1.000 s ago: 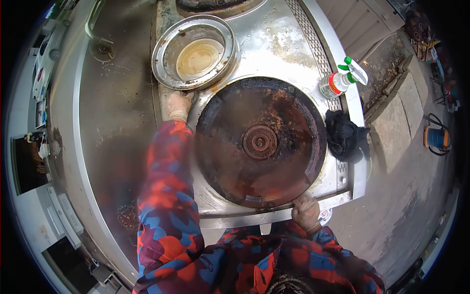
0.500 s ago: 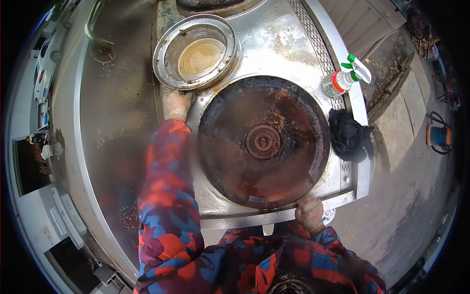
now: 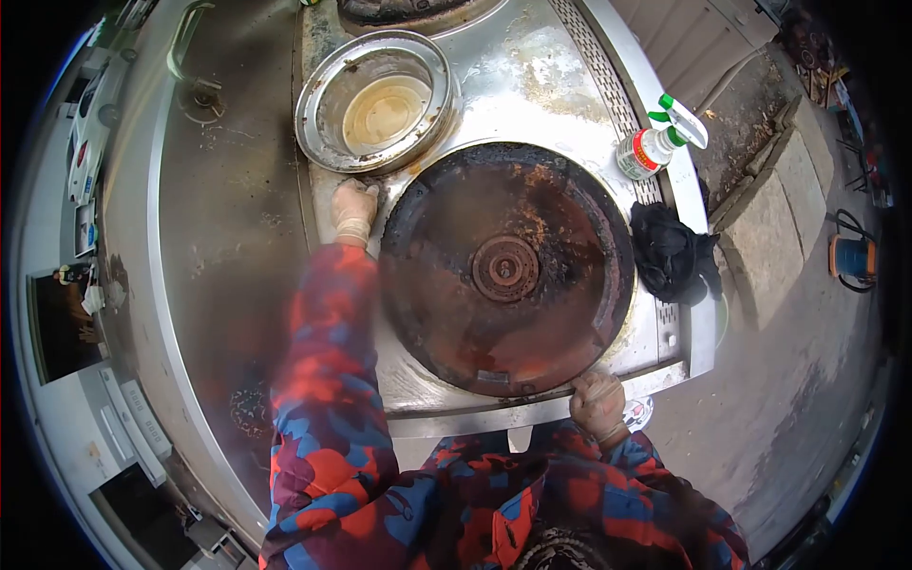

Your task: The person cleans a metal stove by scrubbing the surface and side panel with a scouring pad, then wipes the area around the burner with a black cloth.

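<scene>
My left hand [image 3: 354, 211], in a thin see-through glove, is closed on the steel stove top [image 3: 418, 389], just below a round metal basin [image 3: 309, 119] with cloudy liquid in it. A small dark bit shows at its fingertips, too hidden to name. To its right lies a large round burner plate [image 3: 446, 323], rusty and blackened, with a ringed hub at its centre. My right hand [image 3: 597, 404], also gloved, is curled over the stove's front edge [image 3: 475, 421], close to the plate's rim.
A spray bottle [image 3: 644, 155] with a green and white trigger stands on the right, beside a slotted strip. Below it lies a crumpled black cloth [image 3: 670, 252]. A second burner [image 3: 408, 9] is at the top. A pipe [image 3: 178, 47] rises at the left.
My left hand has drawn back slightly from the basin, so more of its fingers show. My right hand keeps its place at the edge. The whole view has shifted slightly.
</scene>
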The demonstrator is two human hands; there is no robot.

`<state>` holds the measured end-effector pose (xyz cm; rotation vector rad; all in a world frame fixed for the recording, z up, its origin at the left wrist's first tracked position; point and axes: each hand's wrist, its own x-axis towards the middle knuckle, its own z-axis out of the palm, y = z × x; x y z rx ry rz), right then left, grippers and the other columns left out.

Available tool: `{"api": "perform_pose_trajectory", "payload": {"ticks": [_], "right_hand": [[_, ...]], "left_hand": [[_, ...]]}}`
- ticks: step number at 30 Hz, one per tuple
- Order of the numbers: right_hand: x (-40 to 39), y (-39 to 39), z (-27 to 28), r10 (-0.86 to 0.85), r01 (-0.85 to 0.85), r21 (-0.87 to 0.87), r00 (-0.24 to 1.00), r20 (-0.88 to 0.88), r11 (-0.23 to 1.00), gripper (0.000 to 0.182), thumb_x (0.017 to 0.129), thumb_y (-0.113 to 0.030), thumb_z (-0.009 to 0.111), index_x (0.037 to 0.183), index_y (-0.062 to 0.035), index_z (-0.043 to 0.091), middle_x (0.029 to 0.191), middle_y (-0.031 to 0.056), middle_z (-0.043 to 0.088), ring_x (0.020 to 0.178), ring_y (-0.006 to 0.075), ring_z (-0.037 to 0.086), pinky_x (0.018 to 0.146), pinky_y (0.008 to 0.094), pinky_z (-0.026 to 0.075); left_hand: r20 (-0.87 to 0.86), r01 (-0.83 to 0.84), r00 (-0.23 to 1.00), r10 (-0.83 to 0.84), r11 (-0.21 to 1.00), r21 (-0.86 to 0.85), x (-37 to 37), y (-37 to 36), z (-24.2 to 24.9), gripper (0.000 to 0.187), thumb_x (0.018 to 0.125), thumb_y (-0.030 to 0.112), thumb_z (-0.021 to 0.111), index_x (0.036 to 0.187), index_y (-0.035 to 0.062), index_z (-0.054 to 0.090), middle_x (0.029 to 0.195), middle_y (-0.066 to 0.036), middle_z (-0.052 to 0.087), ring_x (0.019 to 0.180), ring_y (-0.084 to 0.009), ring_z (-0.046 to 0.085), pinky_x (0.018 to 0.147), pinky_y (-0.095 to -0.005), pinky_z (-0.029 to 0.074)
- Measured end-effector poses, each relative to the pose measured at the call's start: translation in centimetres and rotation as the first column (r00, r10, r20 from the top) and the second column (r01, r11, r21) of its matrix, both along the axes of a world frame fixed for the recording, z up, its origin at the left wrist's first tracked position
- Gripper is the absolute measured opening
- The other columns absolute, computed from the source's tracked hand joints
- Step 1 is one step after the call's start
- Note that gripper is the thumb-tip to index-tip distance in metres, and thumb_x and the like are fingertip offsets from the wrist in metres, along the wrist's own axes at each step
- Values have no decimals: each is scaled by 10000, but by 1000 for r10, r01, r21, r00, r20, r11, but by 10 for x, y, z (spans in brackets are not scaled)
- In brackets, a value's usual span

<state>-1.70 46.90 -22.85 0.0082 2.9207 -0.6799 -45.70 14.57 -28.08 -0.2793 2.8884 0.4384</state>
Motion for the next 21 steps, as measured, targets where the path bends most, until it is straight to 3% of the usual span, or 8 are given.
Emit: {"api": "perform_pose_trajectory", "payload": {"ticks": [2, 4, 7, 8, 10, 15, 18, 21], "right_hand": [[-4, 0, -1, 1, -1, -11, 1000, -25, 1000, 182, 634, -132, 627, 812, -96, 631, 794, 103, 582, 800, 309, 589, 697, 449, 471], [-3, -1, 0, 8, -7, 34, 1000, -22, 999, 187, 634, -126, 630, 819, -95, 636, 802, 107, 590, 795, 314, 591, 698, 454, 474], [3, -1, -9, -12, 13, 29, 1000, -26, 999, 187, 637, -121, 633, 821, -89, 641, 826, 108, 607, 799, 318, 595, 701, 461, 475], [-4, 4, -9, -20, 22, 40, 999, -42, 999, 187, 637, -121, 633, 821, -89, 641, 826, 108, 607, 799, 318, 595, 701, 461, 475], [-2, 0, 0, -10, 10, 0, 1000, -23, 1000, 189, 640, -123, 634, 825, -86, 646, 842, 108, 616, 806, 317, 598, 705, 463, 475], [-3, -1, 1, -7, 7, 13, 1000, 21, 1000, 198, 636, -124, 630, 830, -88, 650, 837, 100, 614, 813, 311, 597, 720, 454, 479], [-2, 0, -2, -3, 2, 34, 999, 42, 999, 192, 633, -121, 626, 823, -93, 647, 826, 94, 608, 815, 307, 594, 723, 451, 477], [-4, -2, -5, 11, -11, 24, 1000, 0, 1000, 182, 636, -122, 624, 815, -98, 644, 827, 91, 602, 817, 304, 590, 719, 452, 471]], "left_hand": [[-89, -124, 989, 116, 988, -87, -22, 2, 3, 374, 750, 353, 716, 999, 74, 714, 1053, -184, 684, 1029, -355, 637, 899, -418, 501], [-49, -139, 990, 134, 982, -127, -33, -9, -1, 369, 766, 341, 696, 1005, 61, 714, 1044, -198, 682, 1031, -359, 637, 895, -427, 506], [-139, -186, 978, 157, 955, -231, -40, -39, 0, 338, 796, 325, 669, 1002, 61, 715, 1014, -175, 694, 1008, -339, 650, 876, -429, 516], [-115, -157, 983, 146, 983, -95, -44, -41, 10, 377, 834, 381, 615, 1006, 61, 718, 1062, -209, 673, 1023, -363, 642, 876, -445, 514], [-141, -131, 984, 113, 983, -126, -53, -44, 0, 355, 824, 356, 672, 1004, 52, 707, 948, -165, 704, 953, -326, 663, 836, -431, 524], [-194, 37, 980, -51, 996, -77, 7, -16, -8, 333, 758, 339, 744, 906, 43, 709, 956, -184, 688, 980, -353, 630, 896, -404, 484], [-214, 35, 975, -52, 996, -82, -6, -16, -9, 304, 755, 309, 736, 918, 54, 710, 961, -190, 685, 957, -366, 636, 873, -422, 495], [-284, -69, 958, 29, 989, -132, -38, -33, -5, 242, 773, 250, 693, 901, 45, 711, 981, -199, 680, 944, -380, 642, 822, -443, 517]]}}
